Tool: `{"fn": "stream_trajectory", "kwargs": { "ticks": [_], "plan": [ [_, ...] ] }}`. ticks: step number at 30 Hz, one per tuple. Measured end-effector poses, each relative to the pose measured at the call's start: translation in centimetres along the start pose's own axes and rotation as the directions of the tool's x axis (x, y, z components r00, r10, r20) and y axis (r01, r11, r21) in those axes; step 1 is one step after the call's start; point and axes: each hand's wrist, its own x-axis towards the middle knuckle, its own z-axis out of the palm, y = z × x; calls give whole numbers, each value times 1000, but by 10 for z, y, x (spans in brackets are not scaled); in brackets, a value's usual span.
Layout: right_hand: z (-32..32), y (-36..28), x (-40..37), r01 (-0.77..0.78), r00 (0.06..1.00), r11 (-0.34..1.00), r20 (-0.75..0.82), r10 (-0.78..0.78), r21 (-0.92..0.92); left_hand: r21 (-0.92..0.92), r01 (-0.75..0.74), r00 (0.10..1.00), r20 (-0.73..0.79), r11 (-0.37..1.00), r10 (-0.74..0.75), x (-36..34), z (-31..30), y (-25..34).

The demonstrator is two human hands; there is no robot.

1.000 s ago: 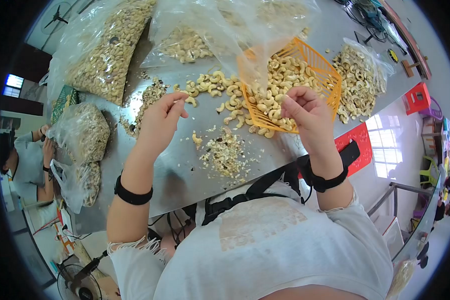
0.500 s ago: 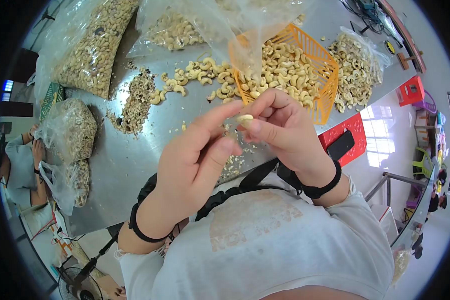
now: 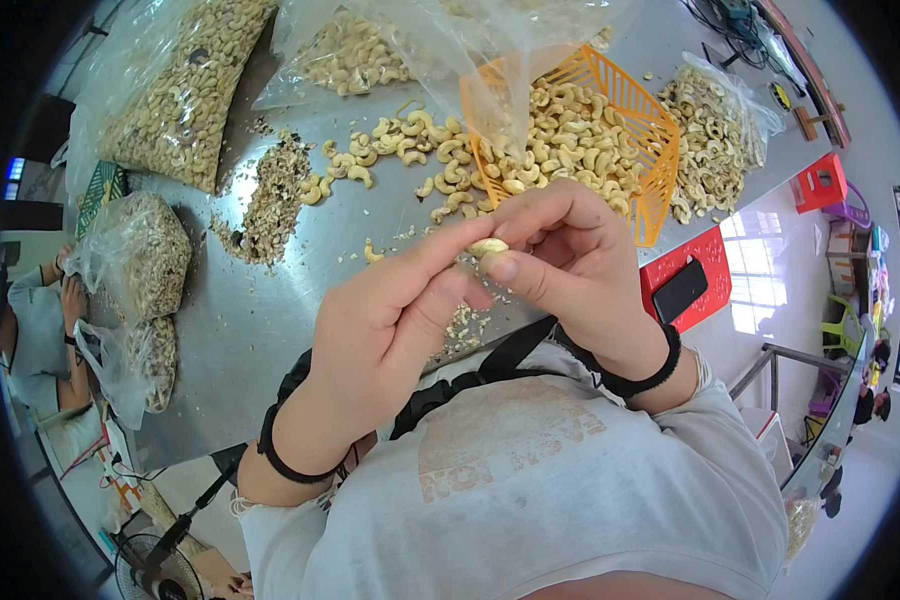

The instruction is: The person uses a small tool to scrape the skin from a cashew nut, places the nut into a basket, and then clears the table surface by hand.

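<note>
A pale cashew nut [image 3: 487, 247] is pinched between the thumb and fingers of my right hand [image 3: 585, 265], just above the near side of the metal table. My left hand [image 3: 375, 315] meets it from the other side, its index fingertip against the nut and its thumb bent below; the curled fingers behind are partly hidden. Beyond my hands stands an orange plastic basket [image 3: 658, 190] heaped with cashews. Loose cashews [image 3: 410, 140] lie to its left on the table, and small pale crumbs [image 3: 465, 325] are scattered under my hands.
Brown skins and bits [image 3: 275, 200] form a pile on the left. Bags of cashews [image 3: 185, 100] and bagged fragments [image 3: 145, 255] stand farther left. At right are another cashew bag [image 3: 710, 130] and a phone [image 3: 680, 292] on a red stool [image 3: 715, 260]. Another person's arm [image 3: 73, 310] shows far left.
My hands have drawn together, and my left index finger now touches the cashew nut. The nut has turned slightly and dropped a little in view.
</note>
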Motion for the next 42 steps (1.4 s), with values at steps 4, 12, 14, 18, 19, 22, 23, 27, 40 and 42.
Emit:
{"fn": "stream_trajectory", "kwargs": {
  "ticks": [4, 12, 14, 18, 19, 22, 23, 27, 40, 42],
  "plan": [
    [-6, 1, 1, -53, 996, 999, -70, 53, 3, -167, 83, 995, -38, 982, -91, 7, -1, -12],
    [-76, 7, 17, -109, 858, 787, -458, -235, -608, 371, 244, 934, -339, 896, -114, 50, -88, -94],
    [-71, 8, 16, -95, 873, 826, -445, -199, -556, 549, 230, 929, -369, 803, -14, 58, -101, -115],
    [-54, 14, 13, -52, 914, 892, -381, -139, -450, 832, 201, 954, -287, 516, 91, 70, -90, -116],
    [-49, 16, 12, -51, 930, 903, -351, -113, -427, 833, 201, 954, -287, 516, 92, 72, -89, -121],
    [-38, 18, 11, -78, 946, 915, -320, -58, -397, 855, 224, 944, -309, 469, 113, 73, -88, -131],
    [-36, 20, 10, -94, 955, 913, -295, -30, -398, 853, 188, 941, -298, 486, 160, 72, -90, -133],
    [-24, 25, 8, -128, 977, 929, -204, 58, -346, 611, 232, 943, -332, 757, -21, 56, -74, -93],
    [11, 23, 5, -410, 910, 907, 109, 399, 101, 421, -29, 997, -54, 906, 57, 5, -27, -22],
    [13, 22, 4, -415, 908, 904, 109, 404, 106, 427, -53, 996, -40, 903, 77, 4, -27, -21]
  ]
}}
